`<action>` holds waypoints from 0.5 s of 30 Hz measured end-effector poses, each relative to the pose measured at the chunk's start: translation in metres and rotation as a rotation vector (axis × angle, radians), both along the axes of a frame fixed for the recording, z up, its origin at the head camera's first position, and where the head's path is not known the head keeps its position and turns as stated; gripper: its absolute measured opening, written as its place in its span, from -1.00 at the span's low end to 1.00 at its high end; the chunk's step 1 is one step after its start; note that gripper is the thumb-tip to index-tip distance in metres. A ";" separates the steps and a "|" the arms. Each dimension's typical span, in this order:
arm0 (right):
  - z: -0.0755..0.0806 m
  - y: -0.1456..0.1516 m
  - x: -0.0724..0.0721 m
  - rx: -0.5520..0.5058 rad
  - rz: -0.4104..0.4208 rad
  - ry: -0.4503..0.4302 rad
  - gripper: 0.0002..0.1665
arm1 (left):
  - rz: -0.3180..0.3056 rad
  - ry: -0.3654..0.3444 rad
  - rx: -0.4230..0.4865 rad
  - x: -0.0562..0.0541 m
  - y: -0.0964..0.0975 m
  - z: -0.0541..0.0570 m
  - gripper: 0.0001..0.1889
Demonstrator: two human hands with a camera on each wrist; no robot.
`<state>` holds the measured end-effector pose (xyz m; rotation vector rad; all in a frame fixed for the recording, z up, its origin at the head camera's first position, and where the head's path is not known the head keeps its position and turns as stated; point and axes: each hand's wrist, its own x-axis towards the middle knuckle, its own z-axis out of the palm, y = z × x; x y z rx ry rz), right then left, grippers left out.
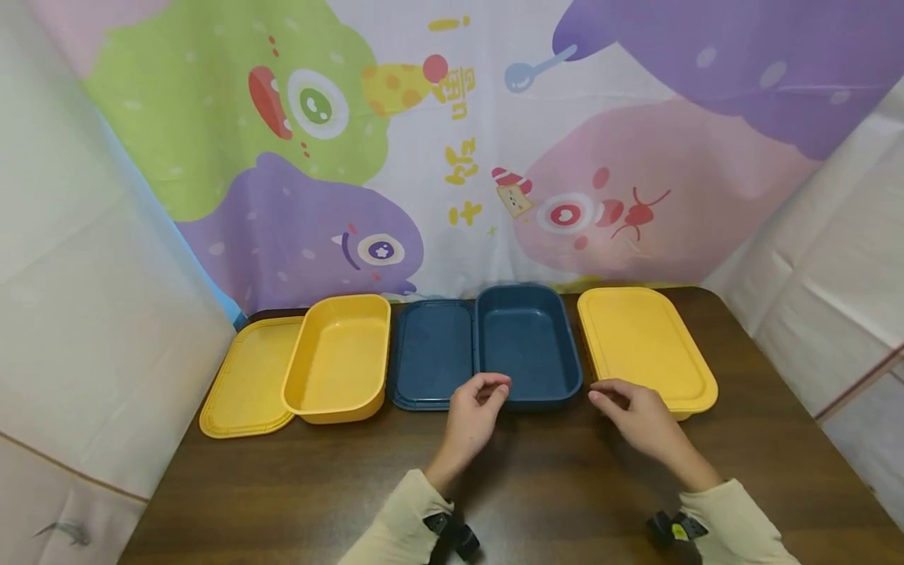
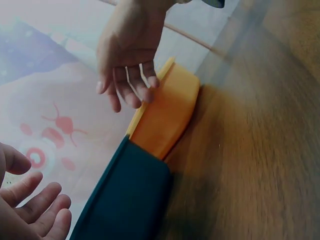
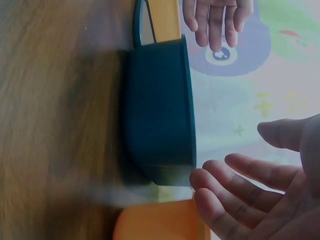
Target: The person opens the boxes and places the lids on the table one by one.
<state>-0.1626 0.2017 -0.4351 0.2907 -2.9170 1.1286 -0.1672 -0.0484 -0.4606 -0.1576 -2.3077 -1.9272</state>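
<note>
Sleeves (image 1: 399, 522) first, then left hand (image 1: 475, 412) and right hand (image 1: 641, 418), loose, holding nothing, near blue box (image 1: 528, 341) beside blue lid (image 1: 433, 353). Looks light, stiff, maybe slippery; best held by its rim (image 1: 571, 339).

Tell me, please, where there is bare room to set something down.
Brown wooden table lies bare before the open yellow rectangular box and between the cream sleeves. It's crowded around the open navy rectangular box: flat navy lid left, lidded yellow box right.
</note>
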 end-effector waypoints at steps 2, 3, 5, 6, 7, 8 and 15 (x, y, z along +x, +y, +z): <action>0.003 0.003 0.000 0.004 -0.004 0.011 -0.58 | -0.008 0.011 -0.009 0.000 0.004 0.001 -0.83; 0.004 0.004 0.000 0.004 -0.007 0.015 -0.57 | -0.013 0.019 -0.013 0.000 0.006 0.001 -0.83; 0.006 0.007 0.000 0.003 -0.014 0.026 -0.57 | -0.020 0.032 -0.017 0.000 0.010 0.001 -0.81; 0.006 0.009 0.000 0.002 -0.017 0.031 -0.57 | -0.023 0.040 -0.018 0.001 0.012 0.001 -0.81; 0.007 0.011 0.000 0.004 -0.020 0.036 -0.56 | -0.025 0.045 -0.015 0.001 0.014 0.001 -0.82; 0.007 0.012 0.000 0.002 -0.020 0.041 -0.56 | -0.028 0.051 -0.011 0.001 0.016 0.000 -0.82; 0.008 0.026 0.000 0.033 -0.038 0.072 -0.56 | -0.053 0.060 -0.009 0.003 0.029 0.001 -0.80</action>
